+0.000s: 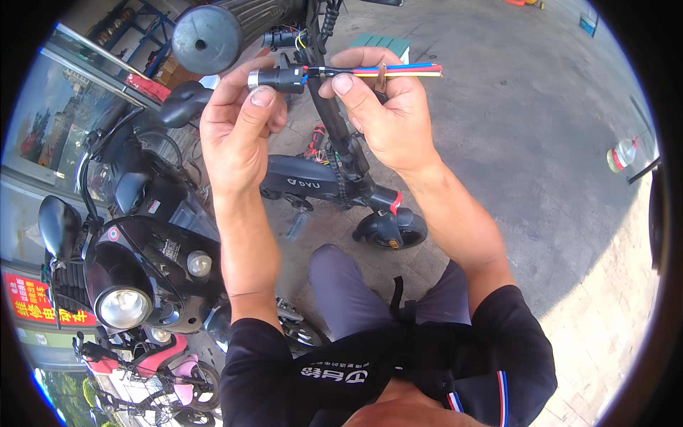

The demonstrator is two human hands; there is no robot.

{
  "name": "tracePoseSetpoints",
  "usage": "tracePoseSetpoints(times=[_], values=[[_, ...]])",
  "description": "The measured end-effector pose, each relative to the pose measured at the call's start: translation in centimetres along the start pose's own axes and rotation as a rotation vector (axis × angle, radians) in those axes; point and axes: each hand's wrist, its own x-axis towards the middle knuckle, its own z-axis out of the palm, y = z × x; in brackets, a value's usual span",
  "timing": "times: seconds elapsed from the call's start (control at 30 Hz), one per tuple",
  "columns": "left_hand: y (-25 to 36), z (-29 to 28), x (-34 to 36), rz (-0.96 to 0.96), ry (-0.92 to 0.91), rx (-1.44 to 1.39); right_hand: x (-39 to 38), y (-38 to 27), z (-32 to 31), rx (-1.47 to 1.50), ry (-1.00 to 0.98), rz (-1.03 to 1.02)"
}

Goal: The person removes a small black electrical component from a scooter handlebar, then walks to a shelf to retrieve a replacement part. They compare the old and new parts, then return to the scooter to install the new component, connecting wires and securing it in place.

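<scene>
Between the thumb and fingers of my left hand (242, 135) is a black cylindrical lock switch (288, 78) with a silver-rimmed end. Coloured wires, blue, red, yellow and whitish, form a short wire bundle (420, 70) pinched by the thumb and fingers of my right hand (395, 124). A dark sleeved stretch of the bundle meets the switch's right end. Something brown and black shows by the right fingers; its kind is unclear. Both hands are raised over a black folding electric bike (299, 178), close to its handlebar grip (206, 43).
At left stands a black scooter (171, 256) with mirrors and a round headlight. Behind it is a pink two-wheeler (171, 356). A green-topped box (384, 47) lies beyond my hands, and a plastic bottle (622, 155) is at far right. My knees are below the bike.
</scene>
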Motion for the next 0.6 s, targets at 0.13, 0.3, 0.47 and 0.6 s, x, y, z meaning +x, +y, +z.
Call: tracePoseSetpoints(times=[0.13, 0.3, 0.47, 0.6], values=[[0.0, 0.2, 0.2, 0.005, 0.02, -0.008, 0.7, -1.3, -0.8, -0.033, -0.036, 0.036], [-1.6, 0.2, -2.6, -0.054, -0.004, -0.007, -1.6, -0.6, -1.8, -0.116, -0.065, 0.158], [-2.3, 0.4, -4.5, -0.073, -0.031, 0.041, -3.5, 0.0, -2.6, -0.176, -0.08, 0.258], [-2.5, 0.6, -3.9, -0.003, 0.041, -0.004, -3.0, 0.3, -2.0, -0.125, -0.044, 0.185]])
